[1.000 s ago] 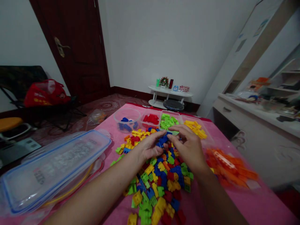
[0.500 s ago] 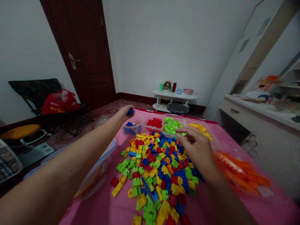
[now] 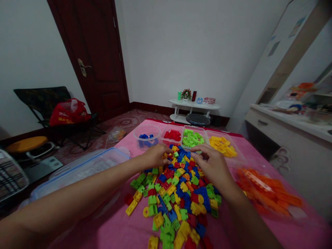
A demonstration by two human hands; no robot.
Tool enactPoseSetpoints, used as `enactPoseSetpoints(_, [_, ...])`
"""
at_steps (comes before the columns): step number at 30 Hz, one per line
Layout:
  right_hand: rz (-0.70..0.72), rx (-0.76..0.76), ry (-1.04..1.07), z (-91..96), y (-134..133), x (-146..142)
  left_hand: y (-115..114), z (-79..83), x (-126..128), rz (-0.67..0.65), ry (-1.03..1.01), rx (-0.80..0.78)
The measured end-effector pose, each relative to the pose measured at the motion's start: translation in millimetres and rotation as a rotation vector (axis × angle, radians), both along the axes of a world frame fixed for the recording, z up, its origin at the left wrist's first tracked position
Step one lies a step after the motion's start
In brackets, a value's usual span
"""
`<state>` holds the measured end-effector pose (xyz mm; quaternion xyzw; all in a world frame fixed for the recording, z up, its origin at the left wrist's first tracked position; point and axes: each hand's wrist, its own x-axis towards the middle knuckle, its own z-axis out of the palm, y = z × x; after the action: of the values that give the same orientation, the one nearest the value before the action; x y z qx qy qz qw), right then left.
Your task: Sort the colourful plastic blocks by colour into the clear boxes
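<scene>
A heap of small toy building bricks (image 3: 176, 193) in blue, red, yellow, green and orange spreads over the pink cloth. My left hand (image 3: 156, 156) is over the far left of the heap, fingers apart and bent down to the bricks. Facing it, my right hand (image 3: 211, 160) hovers at the heap's far right edge, thumb and fingers curved and apart, with no brick visible in it. Behind the heap stand a round clear tub of blue bricks (image 3: 147, 141), a box of red bricks (image 3: 172, 135), a box of green bricks (image 3: 192, 138) and a tray of yellow bricks (image 3: 222, 146).
To the right lies a clear container of orange bricks (image 3: 269, 193). A large clear bin with a blue rim (image 3: 85, 169) is left of the heap, partly behind my left forearm. Farther off are a folding chair (image 3: 43, 102), a low white table (image 3: 194, 104) and a white cabinet (image 3: 287, 138).
My left hand has let go of the blue bricks it held above the round tub and come back right and down to the heap. My right hand has barely moved.
</scene>
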<state>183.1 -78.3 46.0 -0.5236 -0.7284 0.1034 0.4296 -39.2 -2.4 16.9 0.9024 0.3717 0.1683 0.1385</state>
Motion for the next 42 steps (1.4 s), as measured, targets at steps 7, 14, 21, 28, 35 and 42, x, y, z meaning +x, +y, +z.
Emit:
enactPoseSetpoints(7, [0.068,-0.125,-0.148,-10.8,1,-1,3,-7.4,7,0.078,-0.103,-0.03])
enactPoseSetpoints(14, [-0.047,-0.224,-0.213,1.6,7,32,-3,11.1,6,0.137,-0.453,-0.566])
enactPoseSetpoints(21, [-0.205,-0.451,-0.503,0.1,6,73,-9,19.8,34,0.318,-1.002,-1.24])
enactPoseSetpoints(28, [-0.249,-0.667,-0.682,4.0,-4,68,-7,9.2,45,0.214,-0.687,-0.81])
enactPoseSetpoints(35, [-0.263,-0.707,-0.662,1.4,-8,71,-15,9.3,23,0.221,0.094,-0.19])
enactPoseSetpoints(42, [-0.212,-0.632,-0.721,-11.7,-7,59,-22,5.5,31,0.262,0.219,-0.121])
